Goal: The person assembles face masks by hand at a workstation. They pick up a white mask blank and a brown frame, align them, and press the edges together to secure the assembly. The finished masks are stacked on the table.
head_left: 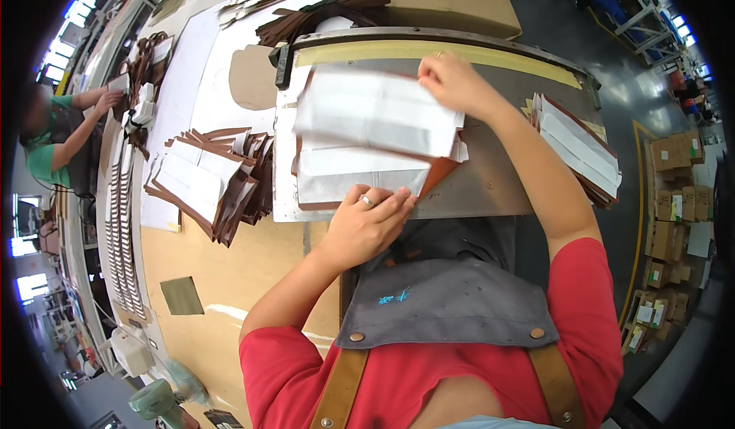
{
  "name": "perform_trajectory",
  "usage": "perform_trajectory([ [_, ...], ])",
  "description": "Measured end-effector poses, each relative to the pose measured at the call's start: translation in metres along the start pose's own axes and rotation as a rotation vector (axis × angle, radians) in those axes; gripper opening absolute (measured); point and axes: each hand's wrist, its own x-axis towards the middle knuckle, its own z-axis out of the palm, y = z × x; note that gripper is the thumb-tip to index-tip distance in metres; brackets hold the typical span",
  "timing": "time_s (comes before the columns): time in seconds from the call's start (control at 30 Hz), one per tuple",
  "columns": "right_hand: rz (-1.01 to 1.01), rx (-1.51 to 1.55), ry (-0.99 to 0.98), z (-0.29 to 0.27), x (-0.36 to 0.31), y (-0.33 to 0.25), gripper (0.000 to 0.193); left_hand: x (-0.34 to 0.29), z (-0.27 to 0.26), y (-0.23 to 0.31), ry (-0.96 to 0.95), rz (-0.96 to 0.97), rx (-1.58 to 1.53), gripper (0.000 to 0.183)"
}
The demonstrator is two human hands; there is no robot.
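A brown-edged leather panel with a white backing point(375, 111), blurred by motion, lies over a second white-backed panel point(360, 172) on the metal worktop in front of me. My right hand point(452, 83) is closed on the upper panel's far right corner, fingers pinched together. With fingers stretched out flat, my left hand point(370, 222) presses on the near edge of the lower panel. A ring shows on one of its fingers. Between the panels at the right, an orange-brown leather surface point(442, 175) shows.
Stacks of white-backed brown pieces lie left point(195, 180) and right point(578, 149) of the metal worktop point(498, 161). A black clamp-like block point(283, 67) sits at its far left corner. More brown strips point(321, 14) lie behind. Another person point(61, 134) works at the far left.
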Motion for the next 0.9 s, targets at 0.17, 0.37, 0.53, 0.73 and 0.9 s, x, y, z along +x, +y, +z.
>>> perform_trajectory([
  [0.17,0.038,-0.173,0.171,-0.011,0.037,0.029,0.01,0.021,-0.023,-0.019,-0.176,-0.041,-0.241,0.022],
  [0.37,0.02,-0.358,0.346,0.006,0.059,0.033,0.01,0.079,-0.009,-0.125,0.103,-0.318,0.372,0.038],
  [0.53,-0.053,-0.339,0.442,0.002,0.033,0.019,0.011,0.084,0.005,-0.154,-0.071,-0.453,0.456,0.044],
  [0.73,-0.041,-0.294,0.329,0.009,-0.009,0.027,0.029,0.08,0.005,-0.16,-0.044,-0.448,0.375,0.044],
  [0.9,0.032,-0.322,0.257,0.001,-0.014,0.022,0.031,0.084,0.004,-0.161,-0.047,-0.42,0.287,0.042],
])
